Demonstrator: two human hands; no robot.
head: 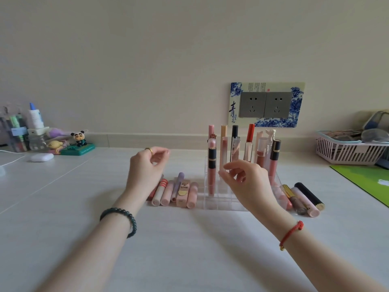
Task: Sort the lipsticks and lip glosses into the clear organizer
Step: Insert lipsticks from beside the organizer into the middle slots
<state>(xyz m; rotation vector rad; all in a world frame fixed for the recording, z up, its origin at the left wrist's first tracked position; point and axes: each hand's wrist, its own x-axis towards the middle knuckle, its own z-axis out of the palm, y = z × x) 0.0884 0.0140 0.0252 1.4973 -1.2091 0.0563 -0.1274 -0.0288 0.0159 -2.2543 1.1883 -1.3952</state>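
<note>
A clear stepped organizer [219,202] stands on the white table with several lip glosses upright in its back rows, among them a black-capped gloss [212,165] at the left. A row of pink lipsticks [175,192] lies flat left of it. Another group, with a black tube [309,194], lies to its right. My left hand [147,165] hovers above the left row, fingers loosely curled, holding nothing. My right hand [244,178] hangs in front of the organizer's middle, fingers loosely curled and empty, hiding part of it.
Figurines [79,142], a white earbud case [42,157] and a pen holder [14,133] sit far left. A pink basket [349,151] and a green mat [366,182] lie at right. A wall socket [265,104] is behind the organizer.
</note>
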